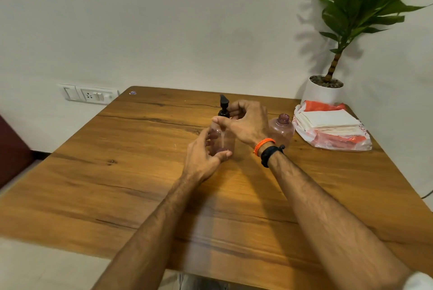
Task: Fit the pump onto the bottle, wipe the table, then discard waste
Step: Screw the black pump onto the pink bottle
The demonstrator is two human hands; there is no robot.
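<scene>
The left hand (203,154) wraps around the low part of a see-through pink bottle (222,138). Its fingers curl round the far side and its thumb lies across the near side, so it is closed on the bottle. The bottle stands straight up on the wooden table (117,172), with its long way pointing up and down.

The right hand (248,123) is just above the left hand, at the top of the bottle. Its thumb and fingers pinch the collar of the black pump (223,108). The pump's nozzle sticks up past the fingers, and its thin tube hangs straight down inside the bottle. So the pump and the bottle line up along the same up-and-down line.

I think the pump is being fitted on right now, and it likely needs a twist to go tight. The right hand is the one to turn it, while the left hand keeps the bottle from spinning.

Just to the right of the right wrist stands a second bottle (281,129) with no top. Farther right lies a plastic bag (332,136) with folded cloths (328,119) on it, which may be for wiping.
</scene>
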